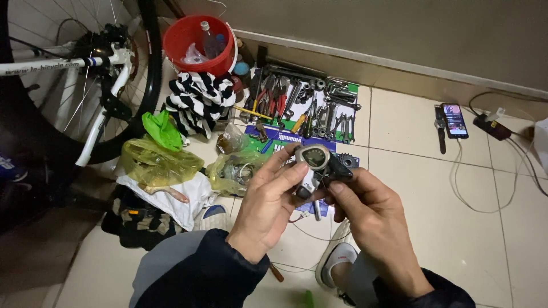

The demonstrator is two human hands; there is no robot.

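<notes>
Both my hands hold a small bicycle gear shifter [317,165], grey and black with a round dial window on top. My left hand [268,199] grips its left side, thumb and fingers wrapped near the dial. Against the black part on its right side press the fingers of my right hand [365,214]. A thin cable hangs from under the shifter toward the floor. My dark sleeves and knees show at the bottom of the view.
Many wrenches and pliers [302,102] lie on a printed sheet on the tiled floor. A red bucket [197,43], a striped cloth [197,100], yellow and green plastic bags [157,159], a white bicycle [74,74], and a lit phone [455,120] with cables surround me.
</notes>
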